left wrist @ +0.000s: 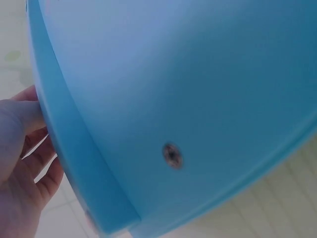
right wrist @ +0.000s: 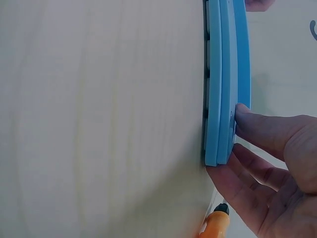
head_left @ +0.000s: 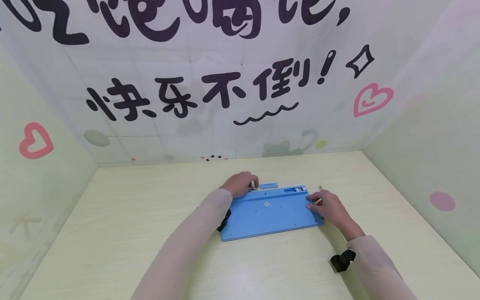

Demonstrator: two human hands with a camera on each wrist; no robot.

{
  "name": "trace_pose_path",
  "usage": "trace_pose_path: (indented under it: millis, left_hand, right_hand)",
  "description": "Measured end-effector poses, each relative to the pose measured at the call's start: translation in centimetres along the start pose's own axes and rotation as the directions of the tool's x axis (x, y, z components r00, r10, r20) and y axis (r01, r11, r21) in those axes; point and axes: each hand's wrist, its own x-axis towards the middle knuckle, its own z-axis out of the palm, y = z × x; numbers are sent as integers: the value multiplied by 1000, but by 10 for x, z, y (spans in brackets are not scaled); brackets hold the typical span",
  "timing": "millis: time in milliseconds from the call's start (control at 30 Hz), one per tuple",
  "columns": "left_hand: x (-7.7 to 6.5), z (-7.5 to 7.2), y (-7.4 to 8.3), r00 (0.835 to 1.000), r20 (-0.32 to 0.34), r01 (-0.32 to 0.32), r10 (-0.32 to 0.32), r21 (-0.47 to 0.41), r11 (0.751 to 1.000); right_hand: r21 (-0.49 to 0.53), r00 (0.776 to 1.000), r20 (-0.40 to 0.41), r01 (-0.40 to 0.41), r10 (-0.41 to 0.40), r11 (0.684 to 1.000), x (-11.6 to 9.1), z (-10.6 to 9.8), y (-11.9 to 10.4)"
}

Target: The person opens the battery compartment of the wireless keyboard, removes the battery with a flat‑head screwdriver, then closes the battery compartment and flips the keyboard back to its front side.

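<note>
Small blue panel (head_left: 268,186) behind keyboard (head_left: 270,217)

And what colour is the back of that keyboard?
Blue; the keyboard's back shows best in the head view.

The blue rectangular plastic keyboard (head_left: 270,218) looked smooth and matt, the pale bench (head_left: 131,216) smooth and wood-grained, the beige sleeves (head_left: 193,235) cloth.

Counter (head_left: 112,216), pale, wood-grained, carries: one blue keyboard (head_left: 273,216), face down, slot (head_left: 290,190) uncovered near its far edge; one small blue cover (head_left: 268,186), just behind.
</note>
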Motion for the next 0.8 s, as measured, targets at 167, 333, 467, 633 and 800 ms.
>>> trace_pose_path:
  millis: [167,333,467,633,800]
  left_hand:
    - [0,-1,-2,1000,-8,-10,10,-13,1000]
    - [0,-2,-5,1000,-19,-6,5,-30,1000]
    - [-2,-6,-6,1000,-22,-4,3,-34,999]
    - [-5,-10,-4,1000,-21,-18,17,-26,1000]
    - [-8,-14,1,999,-8,-38,38,-23,999]
  right_hand:
    - [-4,1000,-3,-1,1,1000,0,1,1]
    - [-9,1000,-6,1,-1,1000,0,1,1]
    - [-15,1000,-3,5,-5,1000,0,1,-1]
    - [-16,1000,4,-9,9,1000,0,0,-2]
    - [-8,1000,9,-18,18,1000,0,-1,-3]
